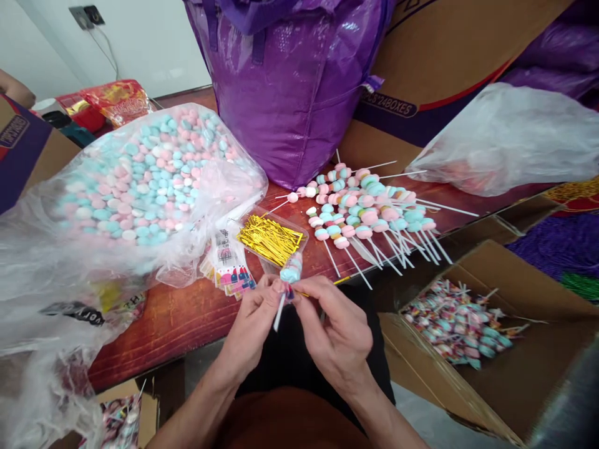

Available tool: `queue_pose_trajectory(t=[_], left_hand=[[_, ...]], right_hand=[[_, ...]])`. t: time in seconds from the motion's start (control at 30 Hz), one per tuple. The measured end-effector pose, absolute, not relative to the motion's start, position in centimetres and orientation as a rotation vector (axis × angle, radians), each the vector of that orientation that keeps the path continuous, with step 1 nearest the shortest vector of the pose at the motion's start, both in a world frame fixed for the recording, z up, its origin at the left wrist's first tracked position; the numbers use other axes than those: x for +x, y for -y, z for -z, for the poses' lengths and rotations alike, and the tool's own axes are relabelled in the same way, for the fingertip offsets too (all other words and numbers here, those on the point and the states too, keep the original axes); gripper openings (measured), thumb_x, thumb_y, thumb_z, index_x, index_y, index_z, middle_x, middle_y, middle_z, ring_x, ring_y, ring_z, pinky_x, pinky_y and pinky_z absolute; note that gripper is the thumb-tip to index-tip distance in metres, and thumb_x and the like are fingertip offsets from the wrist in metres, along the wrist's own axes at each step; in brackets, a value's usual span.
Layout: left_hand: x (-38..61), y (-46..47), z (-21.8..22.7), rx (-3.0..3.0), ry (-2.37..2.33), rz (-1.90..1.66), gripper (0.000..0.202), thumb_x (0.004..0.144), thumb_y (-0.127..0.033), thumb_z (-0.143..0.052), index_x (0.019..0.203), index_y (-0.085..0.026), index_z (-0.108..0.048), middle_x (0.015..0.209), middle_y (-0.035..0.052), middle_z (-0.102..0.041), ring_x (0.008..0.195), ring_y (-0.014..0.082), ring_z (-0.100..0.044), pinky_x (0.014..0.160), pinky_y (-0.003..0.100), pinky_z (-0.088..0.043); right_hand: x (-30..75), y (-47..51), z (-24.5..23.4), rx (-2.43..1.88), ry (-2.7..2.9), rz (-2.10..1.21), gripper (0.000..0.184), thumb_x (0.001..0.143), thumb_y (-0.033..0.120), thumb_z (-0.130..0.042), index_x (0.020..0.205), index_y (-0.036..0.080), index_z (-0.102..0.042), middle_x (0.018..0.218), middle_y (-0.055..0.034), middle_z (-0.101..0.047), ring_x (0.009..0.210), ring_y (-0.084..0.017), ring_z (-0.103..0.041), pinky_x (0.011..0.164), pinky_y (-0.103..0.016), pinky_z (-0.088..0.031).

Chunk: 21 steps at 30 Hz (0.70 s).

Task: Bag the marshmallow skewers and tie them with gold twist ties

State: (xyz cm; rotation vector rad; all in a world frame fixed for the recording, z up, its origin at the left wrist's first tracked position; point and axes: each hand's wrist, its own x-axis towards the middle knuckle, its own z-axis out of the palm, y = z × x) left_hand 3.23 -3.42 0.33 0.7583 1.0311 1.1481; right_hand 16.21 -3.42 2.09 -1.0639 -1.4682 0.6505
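A wrapped marshmallow skewer [291,268], blue and pink with a white stick pointing down, is pinched at its neck by my left hand [259,315]. My right hand [336,321] closes its thumb and fingers on a gold twist tie [305,294] at the same spot. Just beyond the hands lies a clear tray of gold twist ties [271,239]. Fanned printed wrappers [229,265] rest to the left of it. Bare marshmallow skewers [369,209] are heaped on the right of the table, sticks toward me.
A big clear bag of loose marshmallows [154,174] covers the table's left. Behind stands a purple bag [294,87]. An open carton [528,368] at lower right holds many wrapped skewers [461,324]. Another box [150,411] sits at lower left. A white plastic bag [510,137] lies at right.
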Motion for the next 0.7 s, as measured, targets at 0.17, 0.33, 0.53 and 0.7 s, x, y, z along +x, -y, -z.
queue_pose_trajectory(t=[0.17, 0.33, 0.53, 0.7], left_hand=[[3.9, 3.2, -0.3, 0.879, -1.096, -1.095, 0.015, 0.082, -0.034, -0.074, 0.086, -0.020, -0.080, 0.088, 0.0066, -0.069, 0.085, 0.0202, -0.060, 0.080, 0.032, -0.047], [0.0, 1.7, 0.6, 1.433, -1.413, -1.134, 0.013, 0.084, -0.026, -0.068, 0.079, -0.024, -0.079, 0.091, 0.0080, -0.071, 0.093, 0.0239, -0.062, 0.092, 0.036, -0.044], [-6.9, -1.3, 3.5, 1.755, -1.976, -0.948, 0.012, 0.080, -0.023, -0.063, 0.085, -0.020, -0.073, 0.093, 0.0074, -0.065, 0.085, 0.0229, -0.060, 0.082, 0.036, -0.045], [-6.5, -1.8, 4.5, 1.782, -2.112, -0.855, 0.012, 0.082, -0.020, -0.056, 0.071, -0.020, -0.059, 0.077, 0.0027, -0.059, 0.075, 0.0199, -0.055, 0.074, 0.033, -0.042]], right_hand=[[16.2, 5.6, -0.5, -1.236, 1.234, -1.200, 0.022, 0.097, 0.032, -0.056, 0.096, 0.020, -0.074, 0.063, 0.0005, -0.060, 0.054, -0.012, -0.053, 0.051, -0.026, -0.044], [20.4, 7.4, 2.7, -1.241, 0.726, -1.207, 0.017, 0.087, 0.039, -0.071, 0.088, 0.022, -0.073, 0.059, 0.0017, -0.055, 0.051, -0.010, -0.045, 0.048, -0.027, -0.034], [36.0, 5.9, 8.7, -1.242, 0.581, -0.786, 0.024, 0.075, 0.048, -0.078, 0.062, 0.029, -0.071, 0.044, -0.0026, -0.051, 0.037, -0.009, -0.037, 0.047, -0.042, -0.015], [34.3, 4.4, 7.9, -1.328, 0.361, -0.549, 0.011, 0.072, 0.032, -0.078, 0.065, 0.024, -0.077, 0.054, -0.0080, -0.063, 0.046, -0.016, -0.047, 0.049, -0.043, -0.022]])
